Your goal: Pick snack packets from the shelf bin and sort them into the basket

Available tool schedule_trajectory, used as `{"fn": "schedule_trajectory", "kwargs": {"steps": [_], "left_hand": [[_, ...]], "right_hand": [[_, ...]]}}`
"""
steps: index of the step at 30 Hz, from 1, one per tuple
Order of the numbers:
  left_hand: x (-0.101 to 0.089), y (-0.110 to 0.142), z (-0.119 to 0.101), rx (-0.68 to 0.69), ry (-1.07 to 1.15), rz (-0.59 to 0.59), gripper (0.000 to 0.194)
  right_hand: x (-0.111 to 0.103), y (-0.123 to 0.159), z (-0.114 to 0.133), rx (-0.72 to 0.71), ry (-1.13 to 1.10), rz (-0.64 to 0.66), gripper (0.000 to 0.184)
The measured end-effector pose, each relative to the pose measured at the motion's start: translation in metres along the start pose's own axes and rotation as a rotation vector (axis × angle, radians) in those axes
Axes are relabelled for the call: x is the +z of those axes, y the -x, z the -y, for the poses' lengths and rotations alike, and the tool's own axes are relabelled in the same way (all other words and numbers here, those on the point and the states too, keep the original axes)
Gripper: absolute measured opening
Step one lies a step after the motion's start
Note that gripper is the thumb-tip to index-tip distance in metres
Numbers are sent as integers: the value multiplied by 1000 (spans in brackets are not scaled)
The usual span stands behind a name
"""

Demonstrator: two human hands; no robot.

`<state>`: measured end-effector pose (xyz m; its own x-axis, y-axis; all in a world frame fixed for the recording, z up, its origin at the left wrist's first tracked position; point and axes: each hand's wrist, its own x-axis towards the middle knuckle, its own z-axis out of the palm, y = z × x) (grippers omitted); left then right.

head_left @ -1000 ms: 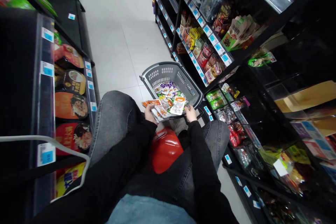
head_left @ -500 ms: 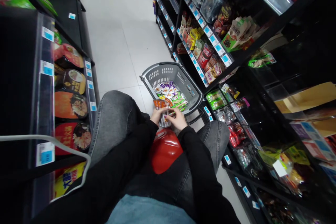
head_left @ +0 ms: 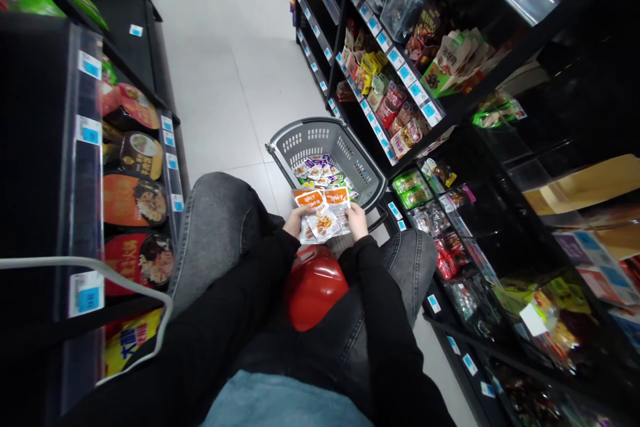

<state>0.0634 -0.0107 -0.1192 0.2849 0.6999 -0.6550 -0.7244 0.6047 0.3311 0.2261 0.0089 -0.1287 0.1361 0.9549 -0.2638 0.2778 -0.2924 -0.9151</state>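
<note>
With our left hand [head_left: 294, 221] we are gripping the left edge of some orange-and-white packets [head_left: 323, 223], and with our right hand [head_left: 357, 221] we are pinching their right side, fingers closed on both. We are holding them fanned out, faces up, over the near end of the grey basket [head_left: 319, 131]; moving them is probably calling for an even pinch, the glossy film looking slippery. Beyond, small purple-and-white packets [head_left: 317, 169] are lying inside the slotted plastic walls. Below our hands, a smooth, rounded red object [head_left: 318, 288] is shining between our denim-clad knees.
</note>
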Motion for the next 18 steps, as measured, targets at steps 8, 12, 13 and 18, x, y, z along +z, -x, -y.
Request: {"fn": "schedule_trajectory", "kwargs": {"steps": [8,12,13,18], "left_hand": [[2,5,2,-6,-29,44,73],[0,5,2,12,-16,97,72],[-1,4,2,13,-17,103,72],[-1,3,2,48,-18,70,66]], "right_hand": [[-2,-2,0,-40,-122,76,18],[-4,0,4,-62,-193,101,18],[-3,0,4,-71,-197,105,18],[-7,-7,-5,-39,-53,26,19]]}}
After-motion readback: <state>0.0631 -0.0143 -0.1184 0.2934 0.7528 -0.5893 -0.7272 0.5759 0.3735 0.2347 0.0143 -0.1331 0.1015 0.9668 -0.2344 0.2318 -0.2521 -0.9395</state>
